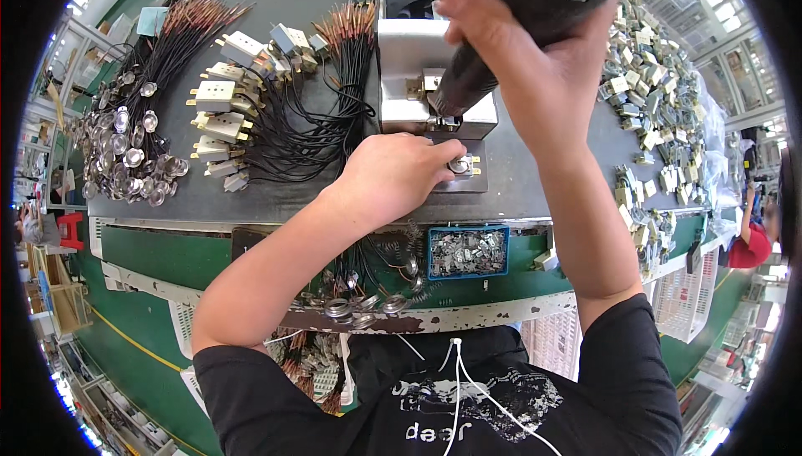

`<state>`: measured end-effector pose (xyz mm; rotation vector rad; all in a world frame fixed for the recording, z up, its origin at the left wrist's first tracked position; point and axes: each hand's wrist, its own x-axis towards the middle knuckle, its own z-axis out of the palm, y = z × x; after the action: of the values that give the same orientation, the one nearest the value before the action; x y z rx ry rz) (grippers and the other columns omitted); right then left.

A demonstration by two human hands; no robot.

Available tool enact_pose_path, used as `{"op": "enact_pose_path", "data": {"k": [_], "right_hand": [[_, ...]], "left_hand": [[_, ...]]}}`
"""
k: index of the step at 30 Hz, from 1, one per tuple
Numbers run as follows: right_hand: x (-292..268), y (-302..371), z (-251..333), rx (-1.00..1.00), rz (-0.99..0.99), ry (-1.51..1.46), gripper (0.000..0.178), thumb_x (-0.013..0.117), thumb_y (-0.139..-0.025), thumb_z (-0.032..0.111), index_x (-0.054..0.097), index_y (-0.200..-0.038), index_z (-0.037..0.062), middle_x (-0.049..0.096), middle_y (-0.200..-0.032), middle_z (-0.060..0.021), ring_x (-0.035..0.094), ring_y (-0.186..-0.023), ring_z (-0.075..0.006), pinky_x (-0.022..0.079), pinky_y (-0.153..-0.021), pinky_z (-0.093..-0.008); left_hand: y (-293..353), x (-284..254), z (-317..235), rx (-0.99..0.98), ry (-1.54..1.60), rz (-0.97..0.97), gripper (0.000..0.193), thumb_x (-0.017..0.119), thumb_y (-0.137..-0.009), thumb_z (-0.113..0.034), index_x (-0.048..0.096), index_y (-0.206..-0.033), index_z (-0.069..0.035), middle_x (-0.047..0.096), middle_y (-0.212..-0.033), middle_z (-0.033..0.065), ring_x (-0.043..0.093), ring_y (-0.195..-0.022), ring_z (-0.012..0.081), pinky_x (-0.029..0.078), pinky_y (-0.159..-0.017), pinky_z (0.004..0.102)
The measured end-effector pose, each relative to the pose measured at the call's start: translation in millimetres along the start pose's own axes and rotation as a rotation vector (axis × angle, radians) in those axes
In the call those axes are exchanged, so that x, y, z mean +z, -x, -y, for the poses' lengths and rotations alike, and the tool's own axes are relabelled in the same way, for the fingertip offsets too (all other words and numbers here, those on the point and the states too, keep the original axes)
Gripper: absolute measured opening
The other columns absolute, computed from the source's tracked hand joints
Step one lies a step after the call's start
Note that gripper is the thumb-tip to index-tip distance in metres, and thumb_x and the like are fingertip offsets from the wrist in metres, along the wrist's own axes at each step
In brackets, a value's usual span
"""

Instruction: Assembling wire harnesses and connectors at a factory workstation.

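Observation:
My right hand point(539, 72) is wrapped round a thick black cylindrical power screwdriver point(522, 9), held tilted with its narrower end down. That end meets a small metal part on a silver metal fixture point(409, 63); the exact contact point is hidden. Just in front of the fixture, my left hand point(393, 174) has its fingers closed at a small block with a round metal piece point(460, 165), on a grey metal plate point(476, 151). Part of that block is under the fingertips. Black wires point(355, 88) with copper-coloured ends run beside the fixture.
Cream-coloured blocks on wires point(219, 97) lie left of the fixture, beyond them bundled leads with round metal discs point(125, 155). A blue tray point(468, 252) of small metal pieces sits near the front edge. Many loose blocks point(643, 80) are heaped at right. Another person point(750, 239) is far right.

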<state>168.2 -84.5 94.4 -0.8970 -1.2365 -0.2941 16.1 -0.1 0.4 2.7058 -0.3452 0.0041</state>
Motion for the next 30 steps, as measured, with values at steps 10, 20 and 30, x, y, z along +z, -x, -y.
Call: {"op": "enact_pose_path", "data": {"k": [10,20,30], "right_hand": [[30,19,60,0.466,-0.264,0.178,0.059,0.074,-0.084,-0.008,0.043,-0.134,-0.0008,0.069,-0.119,-0.0186,0.072,-0.101,-0.0214,0.061,-0.081,-0.0323],[33,-13,-1,-0.306,0.008,-0.193,0.067,0.073,-0.087,-0.006,0.036,-0.143,0.0019,0.062,-0.123,-0.0162,0.067,-0.106,-0.0211,0.059,-0.090,-0.0343],[-15,44,82,0.344,-0.080,0.064,0.014,0.065,-0.097,0.000,0.064,-0.107,-0.0107,0.069,-0.089,-0.0148,0.063,-0.061,-0.0145,0.050,-0.056,-0.0287]], "left_hand": [[5,-3,8,0.009,-0.084,-0.028,0.034,0.067,-0.094,-0.037,0.071,-0.121,-0.018,0.074,-0.089,0.0074,0.071,-0.088,0.0273,0.057,-0.077,0.0400],[4,3,4,-0.006,-0.022,-0.057,0.034,0.068,-0.094,-0.036,0.071,-0.122,-0.017,0.074,-0.093,0.0072,0.071,-0.087,0.0279,0.057,-0.076,0.0401],[7,6,7,0.022,0.035,-0.148,0.031,0.068,-0.093,-0.035,0.070,-0.118,-0.017,0.073,-0.086,0.0076,0.072,-0.086,0.0290,0.057,-0.072,0.0425]]}}
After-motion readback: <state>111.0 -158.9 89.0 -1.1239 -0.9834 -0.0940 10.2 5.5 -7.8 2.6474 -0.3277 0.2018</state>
